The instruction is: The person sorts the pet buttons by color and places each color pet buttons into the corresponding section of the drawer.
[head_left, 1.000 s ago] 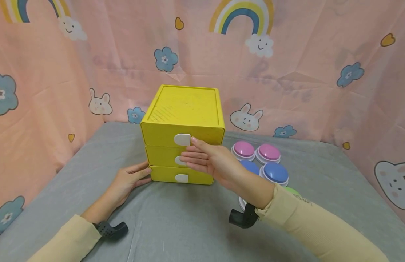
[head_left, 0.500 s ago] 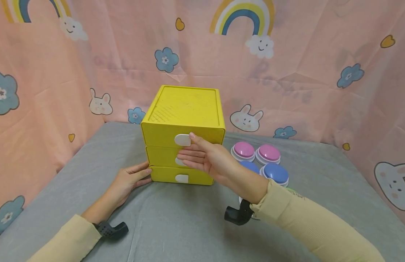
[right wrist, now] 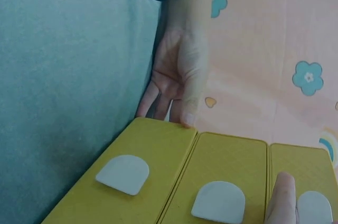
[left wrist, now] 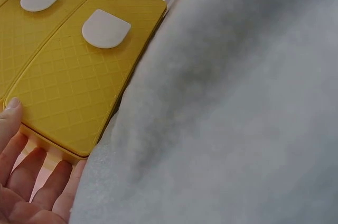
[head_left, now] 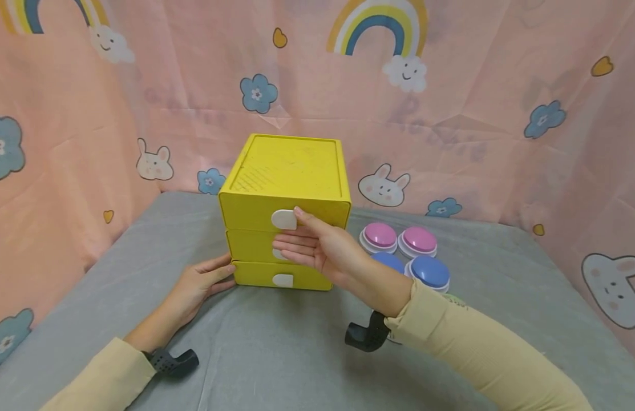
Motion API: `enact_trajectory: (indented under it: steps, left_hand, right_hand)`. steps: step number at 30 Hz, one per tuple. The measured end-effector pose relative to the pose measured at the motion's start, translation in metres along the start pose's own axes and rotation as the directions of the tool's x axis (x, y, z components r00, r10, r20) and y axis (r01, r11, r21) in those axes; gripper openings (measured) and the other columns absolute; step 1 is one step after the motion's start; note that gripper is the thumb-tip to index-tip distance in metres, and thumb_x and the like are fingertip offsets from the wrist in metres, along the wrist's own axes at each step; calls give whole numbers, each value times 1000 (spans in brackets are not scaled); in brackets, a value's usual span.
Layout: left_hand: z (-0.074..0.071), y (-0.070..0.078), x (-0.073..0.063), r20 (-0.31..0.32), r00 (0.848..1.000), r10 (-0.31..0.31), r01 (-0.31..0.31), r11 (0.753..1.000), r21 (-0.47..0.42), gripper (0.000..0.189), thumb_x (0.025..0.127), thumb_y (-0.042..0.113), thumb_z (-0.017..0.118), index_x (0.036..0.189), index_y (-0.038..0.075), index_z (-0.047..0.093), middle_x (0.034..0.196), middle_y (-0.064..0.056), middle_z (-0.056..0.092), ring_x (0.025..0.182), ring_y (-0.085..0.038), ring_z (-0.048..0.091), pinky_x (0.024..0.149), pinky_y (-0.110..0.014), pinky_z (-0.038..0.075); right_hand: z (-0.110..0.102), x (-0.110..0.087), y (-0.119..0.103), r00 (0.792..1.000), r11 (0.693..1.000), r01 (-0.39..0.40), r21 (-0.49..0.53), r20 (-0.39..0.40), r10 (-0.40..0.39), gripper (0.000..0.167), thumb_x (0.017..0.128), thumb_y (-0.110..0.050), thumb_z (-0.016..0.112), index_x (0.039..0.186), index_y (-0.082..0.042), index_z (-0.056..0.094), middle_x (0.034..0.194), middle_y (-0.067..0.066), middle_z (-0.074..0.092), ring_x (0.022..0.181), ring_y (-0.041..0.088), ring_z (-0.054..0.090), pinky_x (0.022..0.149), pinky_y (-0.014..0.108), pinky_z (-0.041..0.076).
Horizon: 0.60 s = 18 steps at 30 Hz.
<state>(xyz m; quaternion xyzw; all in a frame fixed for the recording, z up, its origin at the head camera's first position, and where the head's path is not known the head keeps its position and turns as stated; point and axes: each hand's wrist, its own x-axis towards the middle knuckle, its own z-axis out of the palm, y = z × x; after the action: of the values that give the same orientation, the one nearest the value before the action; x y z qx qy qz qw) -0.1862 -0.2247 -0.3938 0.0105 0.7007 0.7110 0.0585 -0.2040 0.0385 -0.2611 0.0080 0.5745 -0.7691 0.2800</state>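
Note:
A yellow three-drawer box [head_left: 291, 168] stands on the grey cloth, its drawers all pushed in. Each drawer front carries a white rounded tab. My left hand [head_left: 196, 285] rests at the box's lower left corner. In the left wrist view, that thumb touches the bottom drawer's front edge while the left fingers [left wrist: 26, 176] lie along the side. My right hand [head_left: 327, 248] is in front of the upper drawers, fingers straight and thumb up. Its thumb [right wrist: 282, 200] is at the edge of the top tab [head_left: 283, 219]. These fingers partly cover the middle tab [head_left: 278, 254].
Right of the box sit several round push buttons with white bases: pink ones [head_left: 380, 234], blue ones [head_left: 430, 270] and a green one mostly hidden by the right sleeve [head_left: 461, 325]. A pink patterned curtain [head_left: 307, 68] hangs behind the grey cloth [head_left: 266, 354].
My right hand has shifted slightly left and its thumb a little upward beside the top tab. The left hand and the box stay in place; the view has shifted a little.

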Motion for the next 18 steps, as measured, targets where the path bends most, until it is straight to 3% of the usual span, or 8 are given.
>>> enact_trajectory:
  steps: [11, 18]
  left_hand:
    - [0, -1, 2, 3, 1000, -7, 7, 1000, 1, 58, 100, 17, 61, 148, -7, 38, 156, -24, 34, 105, 7, 64, 93, -25, 59]
    - [-2, -2, 1, 2, 1000, -6, 6, 1000, 18, 58, 100, 19, 60, 148, -6, 37, 156, -24, 35, 105, 8, 63, 93, -26, 58]
  right_hand:
    - [4, -3, 5, 999, 997, 39, 71, -4, -39, 53, 103, -37, 55, 137, 3, 54, 138, 25, 59, 126, 34, 60, 93, 33, 58]
    - [5, -7, 10, 1000, 994, 24, 107, -14, -23, 49, 101, -36, 57, 133, 1, 57, 133, 22, 63, 123, 33, 63, 92, 33, 59]
